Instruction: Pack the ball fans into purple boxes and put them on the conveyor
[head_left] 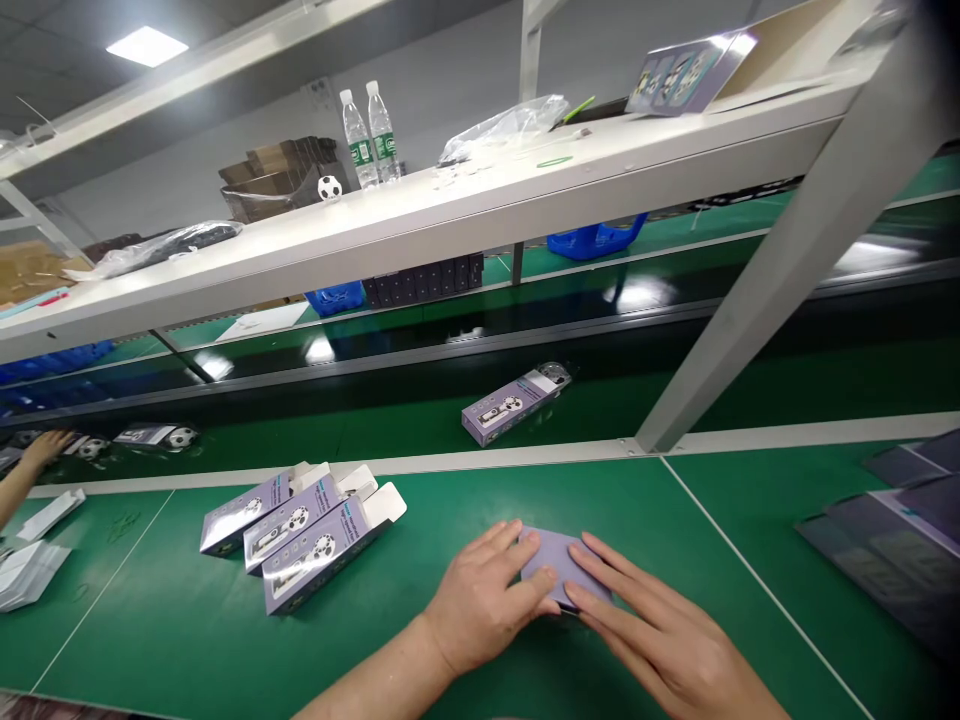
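A purple cardboard box [559,558] is between my two hands, over the green worktop near the front. My left hand [487,590] grips its left side, with fingers along the far edge and the thumb on the near side. My right hand [652,620] presses its fingers on the right side of the same box. Much of the box is hidden by my fingers. To the left lie three purple printed boxes [322,550] side by side, their white end flaps standing open.
Beyond the worktop a dark green belt carries a printed box [502,408] with a ball-shaped item at its end. Flat purple cartons [892,545] are stacked at right. A slanted post [772,260] holds a shelf with bottles [371,140]. Another person's hand [46,447] reaches in at far left.
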